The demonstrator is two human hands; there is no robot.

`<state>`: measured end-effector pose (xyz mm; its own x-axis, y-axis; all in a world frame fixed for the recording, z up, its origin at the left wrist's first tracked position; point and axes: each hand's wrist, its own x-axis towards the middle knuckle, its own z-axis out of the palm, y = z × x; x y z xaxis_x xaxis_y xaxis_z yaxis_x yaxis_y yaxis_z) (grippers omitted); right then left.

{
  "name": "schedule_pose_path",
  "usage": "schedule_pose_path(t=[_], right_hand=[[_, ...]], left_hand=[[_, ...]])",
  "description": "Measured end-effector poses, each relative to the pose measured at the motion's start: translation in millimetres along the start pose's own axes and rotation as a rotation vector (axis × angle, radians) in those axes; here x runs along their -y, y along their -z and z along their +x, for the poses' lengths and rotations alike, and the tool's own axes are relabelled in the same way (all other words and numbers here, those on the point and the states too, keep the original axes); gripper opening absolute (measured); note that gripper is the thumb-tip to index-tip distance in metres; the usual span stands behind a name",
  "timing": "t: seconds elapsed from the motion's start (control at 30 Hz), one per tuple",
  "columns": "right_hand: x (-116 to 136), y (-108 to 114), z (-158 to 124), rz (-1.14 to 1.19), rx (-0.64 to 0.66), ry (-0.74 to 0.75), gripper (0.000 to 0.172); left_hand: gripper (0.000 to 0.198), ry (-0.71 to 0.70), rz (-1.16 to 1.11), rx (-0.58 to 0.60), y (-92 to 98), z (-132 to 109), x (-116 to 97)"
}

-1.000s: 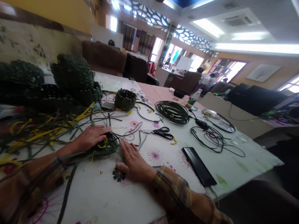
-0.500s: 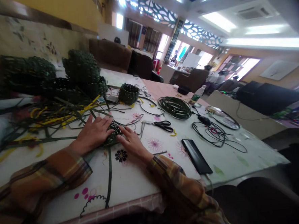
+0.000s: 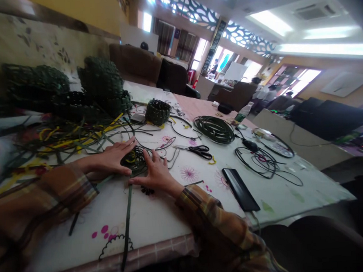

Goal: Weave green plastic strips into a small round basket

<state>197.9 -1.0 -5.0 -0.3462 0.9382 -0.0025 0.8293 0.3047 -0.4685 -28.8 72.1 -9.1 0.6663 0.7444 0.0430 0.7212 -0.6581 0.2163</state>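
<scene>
A small round woven basket base [image 3: 137, 160] of dark green strips lies on the table between my hands, with something yellow showing in it. My left hand [image 3: 112, 157] rests along its left side, fingers stretched out and thumb apart. On the right side, my right hand [image 3: 159, 173] touches its edge with spread fingers, the thumb reaching along the near side. One long green strip [image 3: 127, 225] runs from the base toward the table's front edge. To the left is a tangle of green and yellow strips [image 3: 86, 135]. Black-handled scissors [image 3: 199, 152] lie right of the base.
Behind are a small woven green basket [image 3: 158, 112] and larger woven baskets [image 3: 100, 81]. A coil of green strip [image 3: 214, 130], a black phone [image 3: 240, 189], a looped cable [image 3: 257, 162] and a plastic bottle [image 3: 244, 111] lie or stand to the right. People sit farther back.
My left hand has moved off the top of the woven base to its left side. My right hand has spread, its thumb now toward the near side. The long strip's near end has shifted.
</scene>
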Motion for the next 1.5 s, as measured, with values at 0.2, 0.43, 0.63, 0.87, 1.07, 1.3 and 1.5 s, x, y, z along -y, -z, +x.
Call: schedule_pose_path(t=[0.2, 0.43, 0.63, 0.87, 1.07, 1.3, 1.5], right_hand=[[2, 0, -1, -0.028, -0.005, 0.007, 0.128], [1, -7, -2, -0.052, -0.041, 0.018, 0.132], [0, -12, -2, -0.047, -0.064, 0.044, 0.129], [-2, -18, -1, -0.048, -0.107, 0.065, 0.130], [-1, -18, -1, -0.061, -0.128, 0.072, 0.126], [-4, -19, -2, -0.090, -0.141, 0.074, 0.130], [-4, -19, -1, -0.075, -0.135, 0.075, 0.129]], left_hand=[[0.139, -0.081, -0.060, 0.131, 1.3, -3, 14], [0.144, -0.037, 0.069, 0.136, -3.8, -10, -2], [0.143, -0.077, 0.056, 0.001, -16.1, -17, -1], [0.137, -0.118, 0.019, -0.052, -25.9, -17, 10], [0.133, -0.135, 0.020, -0.135, -26.0, -20, 8], [0.135, -0.042, 0.079, -0.112, -12.5, -26, -3], [0.131, 0.062, 0.089, -0.072, -11.0, -28, 0]])
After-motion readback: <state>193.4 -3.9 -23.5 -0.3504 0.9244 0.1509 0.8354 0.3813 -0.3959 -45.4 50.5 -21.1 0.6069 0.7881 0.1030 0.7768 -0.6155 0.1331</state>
